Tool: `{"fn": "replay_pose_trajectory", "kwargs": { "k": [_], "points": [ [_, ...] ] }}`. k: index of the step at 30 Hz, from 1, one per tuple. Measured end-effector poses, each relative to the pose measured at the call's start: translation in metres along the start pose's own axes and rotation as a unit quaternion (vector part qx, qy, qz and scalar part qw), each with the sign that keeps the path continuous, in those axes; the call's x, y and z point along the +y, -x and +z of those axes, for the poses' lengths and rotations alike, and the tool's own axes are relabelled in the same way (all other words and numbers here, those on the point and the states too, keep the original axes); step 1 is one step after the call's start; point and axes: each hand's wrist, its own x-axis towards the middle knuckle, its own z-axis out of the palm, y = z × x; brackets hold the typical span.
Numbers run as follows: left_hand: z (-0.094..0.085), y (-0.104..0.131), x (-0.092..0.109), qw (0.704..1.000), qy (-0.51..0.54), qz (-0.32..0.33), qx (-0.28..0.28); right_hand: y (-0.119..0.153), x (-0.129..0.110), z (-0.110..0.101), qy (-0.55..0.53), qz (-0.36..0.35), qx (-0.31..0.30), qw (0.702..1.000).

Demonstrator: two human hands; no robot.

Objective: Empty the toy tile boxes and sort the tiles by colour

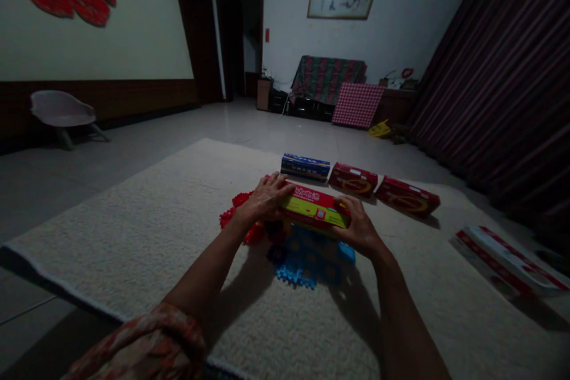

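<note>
Between my two hands is a long red and yellow-green box (307, 205), printed with light lettering. My left hand (267, 197) grips its left end, fingers over the top edge. On the right end, my right hand (358, 228) has its thumb and fingers wrapped around the side. Below the box, blue plastic toy pieces (307, 261) with toothed edges lie on the mat. Red toothed pieces (234, 211) show beside and under my left hand. The box and my hands partly hide these pieces, so whether the box touches them I cannot tell.
Beyond my hands stand a dark blue box (305, 167) and two dark red boxes (354, 180) (407, 196) in a row. A white and red box (510, 261) lies at the right of the beige mat (146, 214). A small chair (62, 110) stands far left.
</note>
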Motion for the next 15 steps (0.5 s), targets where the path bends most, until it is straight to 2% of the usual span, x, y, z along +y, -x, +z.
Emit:
{"fn": "replay_pose_trajectory", "kwargs": {
  "k": [3,5,8,11,13,15],
  "points": [
    [-0.007,-0.018,-0.014,1.000,-0.022,0.020,-0.003,-0.023,-0.001,0.018,-0.009,-0.009,0.002,1.000],
    [-0.011,-0.029,-0.037,0.999,-0.020,0.029,-0.015,-0.037,-0.001,0.029,-0.014,-0.013,0.003,1.000],
    [-0.019,-0.044,-0.088,0.999,-0.024,0.008,-0.022,-0.053,0.008,0.037,-0.031,0.004,0.015,0.999],
    [-0.026,-0.059,-0.149,0.998,-0.027,-0.042,-0.026,-0.065,0.030,0.039,-0.043,0.051,0.027,0.997],
    [-0.023,-0.069,-0.188,0.994,-0.033,-0.092,-0.040,-0.073,0.048,0.043,-0.029,0.075,0.017,0.997],
    [-0.014,-0.078,-0.222,0.989,-0.027,-0.135,-0.054,-0.082,0.065,0.052,0.001,0.083,-0.024,0.996]
  ]
}}
